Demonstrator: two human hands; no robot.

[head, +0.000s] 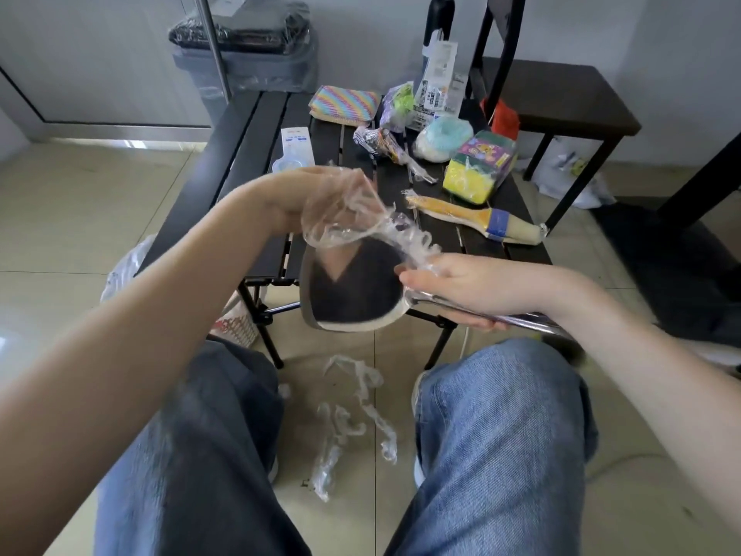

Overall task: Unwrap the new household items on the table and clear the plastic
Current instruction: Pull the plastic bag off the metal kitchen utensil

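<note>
A grey plastic bin lined with a black bag stands against the pale wall behind the low black slatted bench, with a thin metal pole rising in front of it. At the right sits a dark brown wooden stool, and a black chair back leans up beside it. A tall black flask stands at the bench's far edge. The beige tiled floor runs below, and the person's blue denim trouser legs fill the lower part of the view. A white plastic bag lies on the floor under the stool.
</note>
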